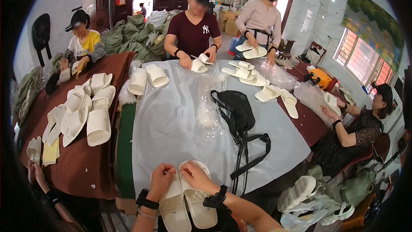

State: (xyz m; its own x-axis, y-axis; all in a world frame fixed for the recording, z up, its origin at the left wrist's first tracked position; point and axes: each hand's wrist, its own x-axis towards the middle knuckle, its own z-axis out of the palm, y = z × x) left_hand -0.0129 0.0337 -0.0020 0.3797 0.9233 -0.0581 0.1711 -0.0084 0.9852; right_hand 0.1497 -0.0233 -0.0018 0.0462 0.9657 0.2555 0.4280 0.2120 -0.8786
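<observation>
A pair of cream slide slippers lies side by side at the near table edge, the left slipper [175, 209] and the right slipper [202, 211] pointing away from me. Over the left one, my left hand [162, 182] is closed, thumb and fingertips pinched together. My right hand [197, 178] is closed too, its bent fingers above the other slipper's far end. Both sets of fingertips are close together; whatever they pinch, if anything, is too small to make out. Black bands circle both wrists.
Beyond the pair, a grey-white sheet [171, 154] carries a black bag [234, 109] with straps and clear plastic wrap [209, 120]. More slippers [99, 122] cover the brown table at left. Co-workers handle slippers around the tables. Clogs [296, 193] are at lower right.
</observation>
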